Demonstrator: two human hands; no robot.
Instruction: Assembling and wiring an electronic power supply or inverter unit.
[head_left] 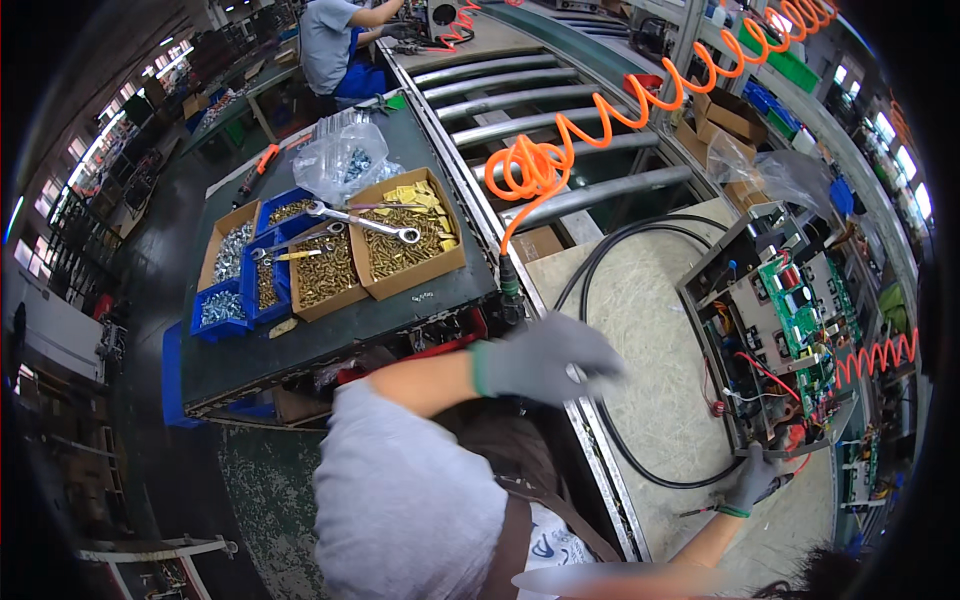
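Resting on the board's near right corner, the open chassis (pixel 775 330) looks heavy and rigid, its circuit boards fragile; its metal rim is the place to hold. Right hand (pixel 752 480) clasps that near corner; left hand (pixel 545 360), loosely curled, holds nothing visible.

Just beyond the gloved left hand (pixel 545 358), on the dark table, stands an open brown cardboard box (pixel 408 236) of brass-coloured screws, with small yellow packets (pixel 412 194) at its far edge. Left of it sit a second brown box (pixel 322 272), blue plastic bins (pixel 222 308) and another cardboard box (pixel 226 250). Farther off lies a clear plastic bag (pixel 343 160). Well beyond the right hand (pixel 752 480), brown cartons (pixel 728 114) stand open.
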